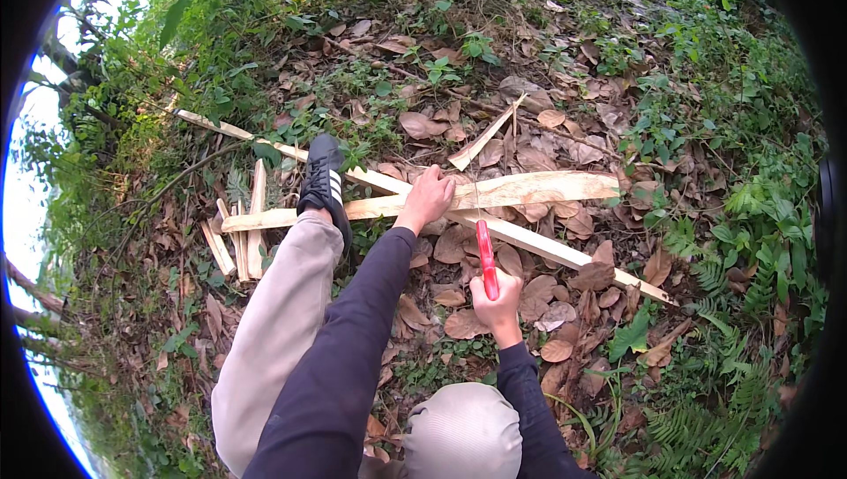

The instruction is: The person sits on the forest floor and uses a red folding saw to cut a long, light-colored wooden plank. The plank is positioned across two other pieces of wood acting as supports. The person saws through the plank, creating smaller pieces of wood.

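Note:
My right hand (499, 303) is closed around the red handle of a hand saw (486, 254). Its thin blade, seen nearly edge-on, lies across a pale wooden plank (547, 188). To the left of the blade, my left hand (428, 200) grips the plank and bears down on it; some of its fingers are hidden. Farther left, my black shoe (326, 179) with white stripes is on the plank. Beneath the plank, a longer narrow wooden strip (547, 245) crosses at a slant. How deep the blade sits in the wood cannot be made out.
A pointed wood offcut (485, 137) lies just beyond the plank. Several short wood pieces (257, 214) lie at the left, by the plank's end. Brown dry leaves (468, 324) cover the ground, with ferns (706, 417) at the right. My bent knee (463, 430) is close below the saw.

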A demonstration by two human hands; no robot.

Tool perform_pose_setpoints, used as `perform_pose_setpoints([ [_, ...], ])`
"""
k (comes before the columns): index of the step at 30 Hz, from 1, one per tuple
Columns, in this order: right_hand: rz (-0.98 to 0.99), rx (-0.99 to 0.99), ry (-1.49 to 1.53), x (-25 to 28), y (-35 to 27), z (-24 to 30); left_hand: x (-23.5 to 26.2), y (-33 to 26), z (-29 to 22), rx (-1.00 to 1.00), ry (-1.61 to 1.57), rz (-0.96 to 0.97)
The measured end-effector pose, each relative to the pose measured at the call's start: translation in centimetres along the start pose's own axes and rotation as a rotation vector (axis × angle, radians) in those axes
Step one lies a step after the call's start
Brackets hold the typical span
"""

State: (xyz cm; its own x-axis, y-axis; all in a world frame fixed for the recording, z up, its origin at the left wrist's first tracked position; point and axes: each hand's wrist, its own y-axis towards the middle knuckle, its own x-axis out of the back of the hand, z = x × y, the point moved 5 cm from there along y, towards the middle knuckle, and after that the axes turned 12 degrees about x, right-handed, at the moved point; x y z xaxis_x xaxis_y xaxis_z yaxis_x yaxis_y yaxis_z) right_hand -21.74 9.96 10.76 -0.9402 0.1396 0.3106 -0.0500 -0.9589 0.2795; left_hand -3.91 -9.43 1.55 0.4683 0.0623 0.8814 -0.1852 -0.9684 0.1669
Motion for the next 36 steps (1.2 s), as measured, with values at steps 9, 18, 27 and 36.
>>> perform_pose_setpoints([
  [9,0.025,-0.005,0.093,0.0,-3.3,-4.6,-2.4,2.0,0.4,0.236,0.263,0.665],
  [18,-0.022,0.019,0.009,0.2,-5.3,-0.6,-0.7,2.1,0.1,0.343,0.232,0.51],
  [27,-0.094,-0.128,0.052,0.5,-5.3,-0.6,-1.2,1.5,0.3,0.275,0.216,0.455],
  [36,-0.086,-0.116,0.003,0.3,-4.6,0.0,-1.3,1.6,-0.6,0.326,0.221,0.488],
])
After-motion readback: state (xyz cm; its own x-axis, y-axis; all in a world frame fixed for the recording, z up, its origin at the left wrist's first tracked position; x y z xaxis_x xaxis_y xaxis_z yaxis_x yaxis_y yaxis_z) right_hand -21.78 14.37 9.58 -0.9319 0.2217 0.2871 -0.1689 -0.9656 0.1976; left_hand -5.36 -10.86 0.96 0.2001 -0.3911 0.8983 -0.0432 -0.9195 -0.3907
